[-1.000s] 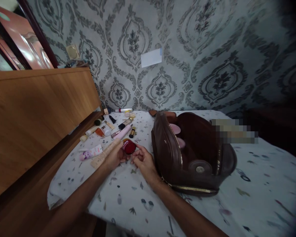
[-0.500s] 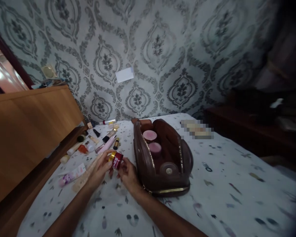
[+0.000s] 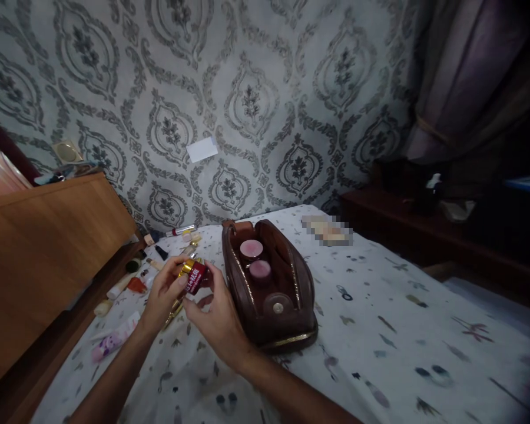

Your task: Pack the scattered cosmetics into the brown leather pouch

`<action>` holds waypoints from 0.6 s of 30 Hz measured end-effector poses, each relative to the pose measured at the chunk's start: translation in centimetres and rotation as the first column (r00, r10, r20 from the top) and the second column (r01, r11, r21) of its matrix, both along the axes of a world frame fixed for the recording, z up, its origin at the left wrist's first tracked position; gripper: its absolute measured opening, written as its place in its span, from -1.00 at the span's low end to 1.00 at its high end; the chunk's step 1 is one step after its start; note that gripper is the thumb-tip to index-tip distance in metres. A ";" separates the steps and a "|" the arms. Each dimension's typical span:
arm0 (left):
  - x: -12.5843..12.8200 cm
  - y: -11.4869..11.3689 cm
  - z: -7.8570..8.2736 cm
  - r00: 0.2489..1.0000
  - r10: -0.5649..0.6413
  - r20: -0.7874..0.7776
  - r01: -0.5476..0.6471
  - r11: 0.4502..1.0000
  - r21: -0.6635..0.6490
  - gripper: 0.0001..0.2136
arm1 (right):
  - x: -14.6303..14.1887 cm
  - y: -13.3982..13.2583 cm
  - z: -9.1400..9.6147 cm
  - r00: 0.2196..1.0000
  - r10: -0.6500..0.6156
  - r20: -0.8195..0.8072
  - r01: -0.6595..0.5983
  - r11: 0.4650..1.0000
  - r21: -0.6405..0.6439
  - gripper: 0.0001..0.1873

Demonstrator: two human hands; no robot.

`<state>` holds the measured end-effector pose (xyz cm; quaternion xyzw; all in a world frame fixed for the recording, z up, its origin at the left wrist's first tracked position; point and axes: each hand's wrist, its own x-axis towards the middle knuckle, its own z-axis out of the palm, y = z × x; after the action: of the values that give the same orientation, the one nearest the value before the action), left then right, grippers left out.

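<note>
A small dark red cosmetic jar (image 3: 196,278) with a gold lid and white lettering is tilted between my hands, left of the bag. My left hand (image 3: 163,294) grips it by the lid end, fingers closed. My right hand (image 3: 218,315) has its index finger against the red end, its thumb lower and apart; the fingers behind the jar are hidden. The brown bag (image 3: 271,321) lies unzipped beside my right hand, with two round pink-topped containers (image 3: 251,248) inside. Under my hands a slim gold item (image 3: 173,315) shows partly.
Several cosmetics lie on the left of the patterned sheet (image 3: 371,365), among them a pink-and-purple tube (image 3: 108,346) and a black-capped tube (image 3: 161,252). A wooden panel (image 3: 48,235) borders the left side. A pixelated flat item (image 3: 327,229) lies beyond the bag.
The view has swung right, shifting the bag leftward in it. Both hands have raised the jar slightly and turned it, with the right index finger now higher along its side.
</note>
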<state>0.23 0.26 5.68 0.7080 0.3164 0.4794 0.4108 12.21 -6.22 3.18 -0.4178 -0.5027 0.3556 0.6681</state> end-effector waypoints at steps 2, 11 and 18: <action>0.1 -0.3 1.2 0.999 0.010 -0.053 -0.007 0.998 0.057 -0.61 | 1.0 -0.2 1.9 0.995 -0.021 0.102 0.018 0.999 0.033 -0.41; 2.7 -1.6 3.5 0.996 -0.064 0.067 0.053 0.987 0.151 -0.58 | 6.6 -0.1 8.2 0.872 0.076 0.483 -0.112 0.993 0.047 -0.71; 7.0 -6.2 0.8 0.923 0.210 -0.323 0.068 0.736 0.674 -0.89 | 11.6 0.8 9.2 0.995 0.024 0.099 -0.011 0.992 -0.129 -0.69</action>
<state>7.26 -5.92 6.50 0.8738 0.2220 0.4308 0.0390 23.80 -5.46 12.35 -0.4726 -0.5152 0.3717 0.6107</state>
